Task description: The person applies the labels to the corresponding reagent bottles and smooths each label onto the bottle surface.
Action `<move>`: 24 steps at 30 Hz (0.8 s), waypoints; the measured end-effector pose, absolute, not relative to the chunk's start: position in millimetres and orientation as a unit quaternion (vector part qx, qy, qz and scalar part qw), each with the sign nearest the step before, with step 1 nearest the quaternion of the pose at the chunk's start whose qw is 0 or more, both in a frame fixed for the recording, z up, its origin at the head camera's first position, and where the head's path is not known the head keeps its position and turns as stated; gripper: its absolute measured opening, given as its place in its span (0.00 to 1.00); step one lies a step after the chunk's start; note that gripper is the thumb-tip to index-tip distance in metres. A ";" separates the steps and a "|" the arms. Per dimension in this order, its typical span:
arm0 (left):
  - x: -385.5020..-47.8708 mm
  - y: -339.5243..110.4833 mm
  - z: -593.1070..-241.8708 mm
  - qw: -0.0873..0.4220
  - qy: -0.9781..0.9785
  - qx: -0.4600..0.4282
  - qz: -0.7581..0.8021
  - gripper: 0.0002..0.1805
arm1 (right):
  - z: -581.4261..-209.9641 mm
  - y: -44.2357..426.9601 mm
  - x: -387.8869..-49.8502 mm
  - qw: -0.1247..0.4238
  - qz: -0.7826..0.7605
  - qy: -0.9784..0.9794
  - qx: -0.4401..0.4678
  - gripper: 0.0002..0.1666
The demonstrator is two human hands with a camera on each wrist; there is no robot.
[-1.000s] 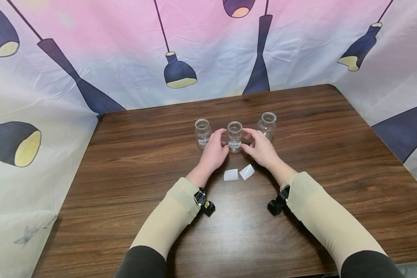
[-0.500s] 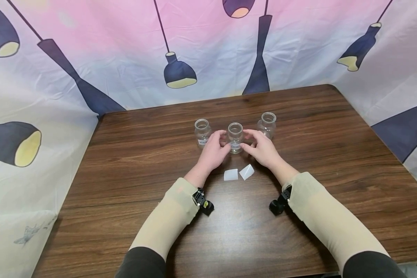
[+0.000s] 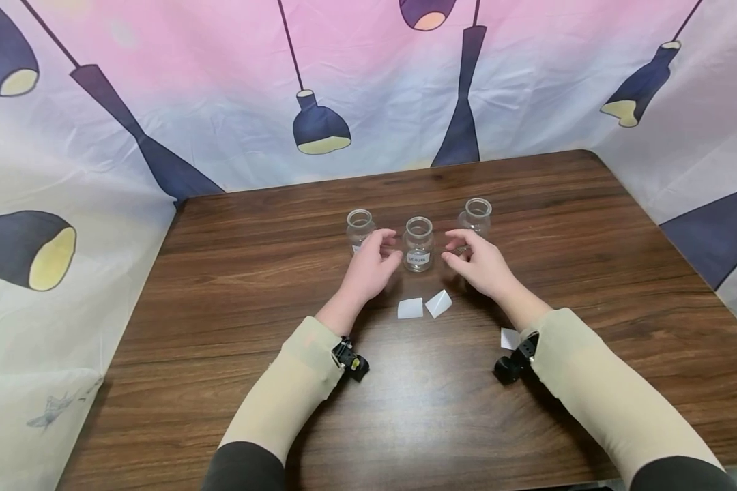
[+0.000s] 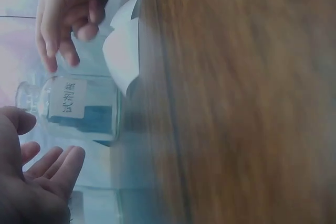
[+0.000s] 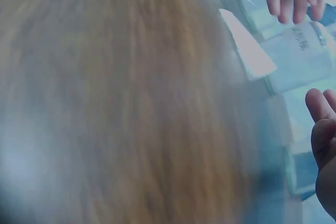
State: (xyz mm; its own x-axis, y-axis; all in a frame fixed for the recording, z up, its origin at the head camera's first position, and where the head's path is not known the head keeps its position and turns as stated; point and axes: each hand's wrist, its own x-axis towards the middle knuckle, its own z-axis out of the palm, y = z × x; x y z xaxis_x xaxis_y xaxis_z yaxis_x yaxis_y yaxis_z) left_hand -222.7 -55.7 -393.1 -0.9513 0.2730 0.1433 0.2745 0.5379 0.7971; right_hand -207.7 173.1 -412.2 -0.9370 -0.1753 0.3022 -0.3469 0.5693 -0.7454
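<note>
Clear glass forms the middle jar, upright between the left hand and the right hand, touching neither. Both hands' fingers bend loosely, thumbs spread away; white paper slips lie nearer.

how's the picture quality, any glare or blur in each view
Head: mostly sharp, pale glare on the brown wood-grain table; left wrist: tabletop blurred, yet the white rectangular label on the middle clear glass jar shows fairly clear lettering; right wrist: tabletop heavily blurred, pale glare lower left, jar washed out and bluish.
</note>
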 end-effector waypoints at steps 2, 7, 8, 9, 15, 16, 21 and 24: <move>-220.7 -58.5 -390.1 0.006 -0.876 -0.156 -0.457 0.22 | -408.8 179.5 -204.9 0.101 0.440 -0.880 0.145 0.23; -216.4 -64.3 -386.3 0.005 -0.874 -0.156 -0.461 0.22 | -403.8 193.4 -199.6 0.102 0.427 -0.887 0.143 0.21; -215.6 -65.1 -386.0 0.004 -0.873 -0.157 -0.462 0.22 | -403.1 195.8 -198.7 0.099 0.422 -0.890 0.144 0.20; -214.8 -65.9 -385.6 0.003 -0.873 -0.158 -0.462 0.22 | -402.6 198.2 -197.7 0.094 0.416 -0.893 0.147 0.20; -211.3 -70.6 -385.1 0.011 -0.873 -0.154 -0.463 0.20 | -399.6 216.2 -191.3 0.042 0.371 -0.910 0.180 0.20; -211.1 -71.4 -385.3 0.014 -0.872 -0.153 -0.465 0.20 | -399.3 220.2 -190.1 0.033 0.360 -0.913 0.187 0.20; -210.2 -74.4 -385.8 0.025 -0.867 -0.154 -0.474 0.19 | -399.5 240.2 -182.1 -0.005 0.322 -0.924 0.205 0.20; -210.6 -75.2 -386.5 0.028 -0.867 -0.159 -0.472 0.18 | -402.6 249.5 -177.1 -0.019 0.315 -0.925 0.210 0.19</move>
